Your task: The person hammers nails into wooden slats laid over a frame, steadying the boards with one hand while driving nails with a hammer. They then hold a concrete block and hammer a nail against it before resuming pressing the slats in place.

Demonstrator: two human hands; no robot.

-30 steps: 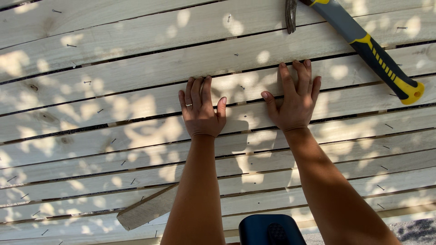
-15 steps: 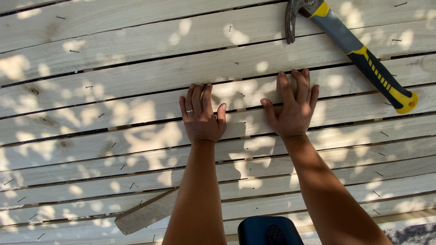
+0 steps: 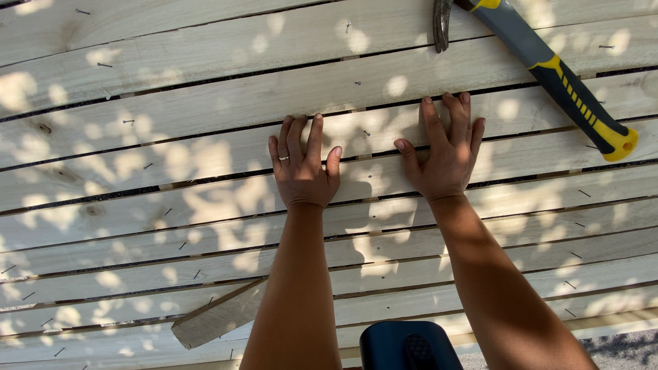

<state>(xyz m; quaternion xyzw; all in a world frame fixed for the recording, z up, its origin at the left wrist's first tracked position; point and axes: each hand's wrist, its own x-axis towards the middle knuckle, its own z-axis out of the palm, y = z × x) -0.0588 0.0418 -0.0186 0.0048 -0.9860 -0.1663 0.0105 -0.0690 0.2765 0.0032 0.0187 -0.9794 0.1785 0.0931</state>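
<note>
Seen from above by a head-worn camera, a person leans over a slatted surface (image 3: pixel 137 89) of pale wooden boards running side to side, dappled with leaf shadow. Nearest the viewer, at the bottom edge, sits a dark blue rounded object (image 3: pixel 408 346), only partly in view, and to its left a short loose offcut of wood (image 3: pixel 219 316) lies at a slant across the boards. Two bare forearms reach up from the near edge. The left hand (image 3: pixel 301 168), wearing a ring, lies flat and spread, palm down, holding nothing, its fingertips at the far edge of one plank (image 3: pixel 171 161). The right hand (image 3: pixel 445 151) lies just beside it, also flat and spread, empty, pressing on the same plank a little farther away. Many boards already carry small nails, some driven in and some lying loose, which suggests most of the boarding is fixed; narrow gaps remain between planks, and whether this plank is fully nailed cannot be told. Farthest off, near the far right corner, a hammer (image 3: pixel 562 82) with a grey and yellow handle rests untouched, well apart from both hands.
</note>
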